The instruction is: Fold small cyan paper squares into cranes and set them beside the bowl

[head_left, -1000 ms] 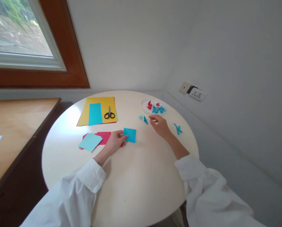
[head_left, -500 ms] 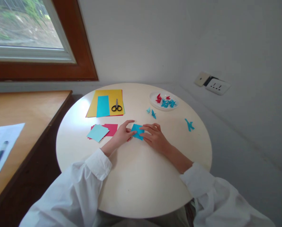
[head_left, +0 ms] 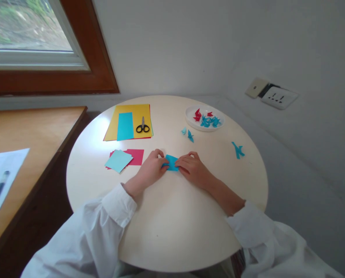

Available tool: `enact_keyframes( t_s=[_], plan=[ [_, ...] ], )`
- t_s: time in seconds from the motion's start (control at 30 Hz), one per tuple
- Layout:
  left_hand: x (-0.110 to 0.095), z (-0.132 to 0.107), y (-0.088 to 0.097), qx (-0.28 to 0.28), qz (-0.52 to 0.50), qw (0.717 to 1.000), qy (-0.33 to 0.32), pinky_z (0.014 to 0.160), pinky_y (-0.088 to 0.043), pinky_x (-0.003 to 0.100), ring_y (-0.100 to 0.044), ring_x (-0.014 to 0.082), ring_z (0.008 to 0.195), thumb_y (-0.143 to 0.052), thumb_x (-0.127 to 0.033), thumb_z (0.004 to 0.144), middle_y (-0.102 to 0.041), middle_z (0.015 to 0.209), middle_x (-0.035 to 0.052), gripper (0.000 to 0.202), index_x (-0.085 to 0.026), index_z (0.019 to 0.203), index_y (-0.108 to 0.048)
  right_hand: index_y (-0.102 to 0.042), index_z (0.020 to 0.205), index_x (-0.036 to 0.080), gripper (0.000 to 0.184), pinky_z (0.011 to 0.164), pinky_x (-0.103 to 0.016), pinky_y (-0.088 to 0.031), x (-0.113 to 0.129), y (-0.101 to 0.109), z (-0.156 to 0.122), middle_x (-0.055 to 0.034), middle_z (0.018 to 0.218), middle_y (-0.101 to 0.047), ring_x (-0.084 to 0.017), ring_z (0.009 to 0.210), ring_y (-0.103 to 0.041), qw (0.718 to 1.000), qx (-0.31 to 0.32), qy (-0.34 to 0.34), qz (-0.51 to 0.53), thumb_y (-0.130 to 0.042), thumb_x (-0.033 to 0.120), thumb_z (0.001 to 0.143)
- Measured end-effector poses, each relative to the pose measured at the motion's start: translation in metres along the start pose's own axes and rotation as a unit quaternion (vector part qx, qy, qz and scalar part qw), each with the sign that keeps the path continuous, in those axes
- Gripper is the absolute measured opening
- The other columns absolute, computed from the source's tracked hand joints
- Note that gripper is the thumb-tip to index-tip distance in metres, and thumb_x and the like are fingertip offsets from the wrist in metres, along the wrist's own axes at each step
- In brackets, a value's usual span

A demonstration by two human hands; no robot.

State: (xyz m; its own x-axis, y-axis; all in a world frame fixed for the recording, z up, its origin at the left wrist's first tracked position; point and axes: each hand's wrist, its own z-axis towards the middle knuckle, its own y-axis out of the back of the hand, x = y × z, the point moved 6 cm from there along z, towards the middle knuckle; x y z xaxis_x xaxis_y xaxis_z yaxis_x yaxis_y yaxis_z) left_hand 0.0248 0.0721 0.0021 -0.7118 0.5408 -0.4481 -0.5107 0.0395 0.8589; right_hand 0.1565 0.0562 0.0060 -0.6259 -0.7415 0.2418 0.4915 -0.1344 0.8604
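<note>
A small blue sheet of origami paper point(head_left: 171, 163) lies on the round white table point(head_left: 172, 224), between my hands. My left hand point(head_left: 154, 165) pinches its left edge with curled fingers. On the opposite edge, the fingers of my right hand point(head_left: 193, 166) are closed over the paper. Parts of the sheet are hidden under both sets of fingertips. Left of my left hand lie a light-blue paper square point(head_left: 119, 161) and pink paper squares point(head_left: 136, 157). Beyond my hands sit a pale folded paper piece point(head_left: 184, 131) and a blue folded paper crane point(head_left: 190, 136).
A white dish point(head_left: 189, 120) at the back right holds several red and blue folded pieces. Black-handled scissors point(head_left: 142, 126) and a blue paper strip point(head_left: 125, 126) lie on yellow sheets point(head_left: 111, 129). Blue paper scraps point(head_left: 238, 150) lie at right. A wooden desk point(head_left: 45, 127) stands left.
The blue paper has turned from a tilted square to a level, narrower-looking shape. My left fingers have curled in onto its edge, and my right fingers have closed more. The view has shifted slightly.
</note>
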Motion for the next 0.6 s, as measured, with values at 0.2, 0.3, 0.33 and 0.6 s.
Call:
enact_keyframes(
  t_s=[0.2,0.3,0.33,0.6],
  plan=[
    [-0.026,-0.014,-0.007,0.119,0.177,0.977,-0.016,0.083,-0.044,0.039,-0.053,0.024,0.093,-0.041,-0.007,0.079,-0.058,0.104,0.014,0.03,-0.011,0.099,-0.062,-0.063,0.087,0.019,0.017,0.087,-0.036,-0.03,-0.011,0.005,-0.002,-0.003,0.088,-0.07,-0.016,0.085,-0.061,0.993,0.023,-0.07,0.089,-0.048,0.01,0.083],
    [-0.037,-0.02,-0.006,0.151,0.189,0.97,-0.019,0.082,-0.042,0.039,-0.052,0.0254,0.094,-0.041,-0.008,0.079,-0.06,0.106,0.0144,0.029,-0.011,0.1,-0.061,-0.063,0.085,0.019,0.013,0.084,-0.035,-0.033,-0.018,0.003,-0.002,-0.0025,0.084,-0.07,-0.015,0.081,-0.062,0.987,0.026,-0.106,0.121,-0.052,0.014,0.083],
    [-0.039,-0.02,-0.005,0.15,0.187,0.971,-0.015,0.083,-0.041,0.039,-0.053,0.025,0.094,-0.039,-0.009,0.08,-0.06,0.106,0.0137,0.031,-0.011,0.103,-0.059,-0.063,0.084,0.019,0.011,0.082,-0.035,-0.034,-0.02,0.002,-0.002,-0.0023,0.082,-0.07,-0.015,0.078,-0.061,0.984,0.028,-0.117,0.129,-0.053,0.016,0.083],
    [-0.044,-0.025,-0.002,0.112,0.142,0.984,-0.002,0.099,-0.022,0.052,-0.052,0.0239,0.1,-0.035,-0.009,0.083,-0.062,0.105,0.0116,0.059,-0.014,0.139,-0.018,-0.062,0.079,0.018,0.012,0.073,-0.03,-0.036,-0.019,-0.001,0.003,-0.0015,0.074,-0.066,-0.014,0.072,-0.057,0.971,0.058,-0.182,0.143,-0.051,0.018,0.085]
  ],
)
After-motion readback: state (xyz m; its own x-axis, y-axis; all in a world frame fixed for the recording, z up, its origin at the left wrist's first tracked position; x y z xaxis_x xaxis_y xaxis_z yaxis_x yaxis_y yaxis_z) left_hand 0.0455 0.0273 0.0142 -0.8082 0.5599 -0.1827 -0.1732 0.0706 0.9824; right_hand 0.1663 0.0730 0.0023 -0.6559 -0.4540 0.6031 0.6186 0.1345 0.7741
